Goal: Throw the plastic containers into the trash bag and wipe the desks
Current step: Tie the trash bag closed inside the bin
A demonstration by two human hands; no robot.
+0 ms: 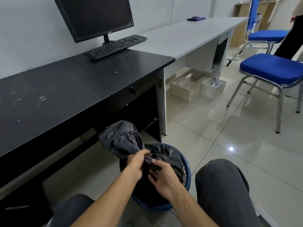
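Hands, left hand (136,161) and right hand (161,175), grip trash bag (124,140) neck; black desk (65,89) edge near; floor right open.

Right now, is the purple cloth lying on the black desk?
No, the purple cloth lies on the far grey desk, well beyond the black desk.

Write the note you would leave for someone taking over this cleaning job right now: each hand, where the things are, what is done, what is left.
Left hand: shut on the gathered neck of the black trash bag.
Right hand: also gripping the bag's neck.
The bag sits in the blue basket on the floor beside the black desk.
No plastic containers in sight; probably bagged.
Left: black desk shows pale smudges; wipe it and the grey desk. Purple cloth lies at the grey desk's far end.
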